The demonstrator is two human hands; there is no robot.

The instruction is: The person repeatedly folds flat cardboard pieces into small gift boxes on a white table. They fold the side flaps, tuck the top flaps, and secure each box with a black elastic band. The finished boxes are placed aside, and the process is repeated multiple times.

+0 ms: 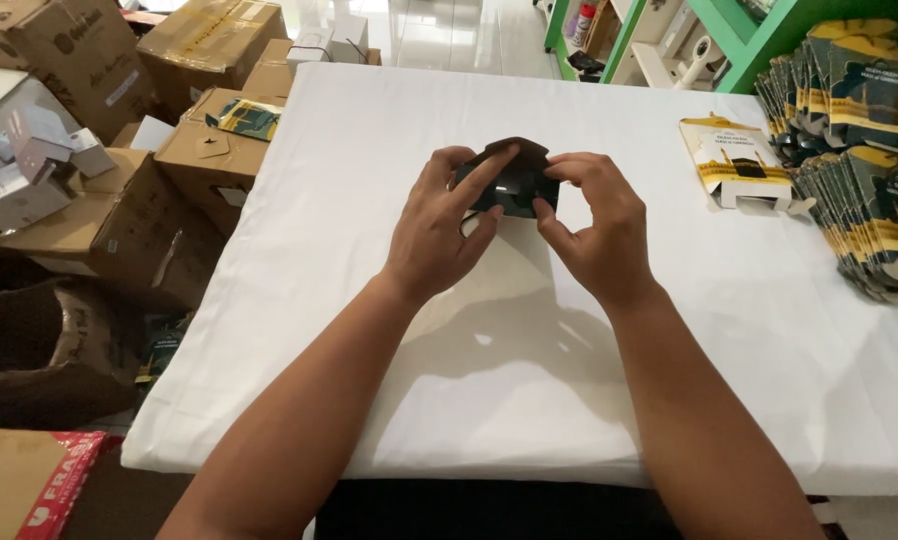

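- Dark card, small folded box [514,178], held up just above the white-covered table [369,150], mid-frame, between both hands.
- Left hand [439,235]: fingers pinching the box's left side, index laid along the top flap, thumb below toward the front.
- Right hand [594,225]: fingers curled over the top-right corner, thumb pressing the lower right edge; also pinching the box.
- Box looks half-formed: top flap raised, front face partly hidden by fingers, so can't tell if any tab is tucked.
- Risk, as I judge it: thin card creases or tears if the thumbs press too hard on an unsupported panel.
- Risk: flap springs back open if grip eases before it seats; both hands crowd the same small piece, so a slip could drop it on the table.
- Nearby: one flat yellow-and-dark carton [734,160] lying on the table to the right, well apart from the hands; stacks of flat cartons [859,150] at the far right edge.
- Left of table: brown cardboard boxes [169,160] piled on the floor. Green shelving [759,40] beyond the far right corner.
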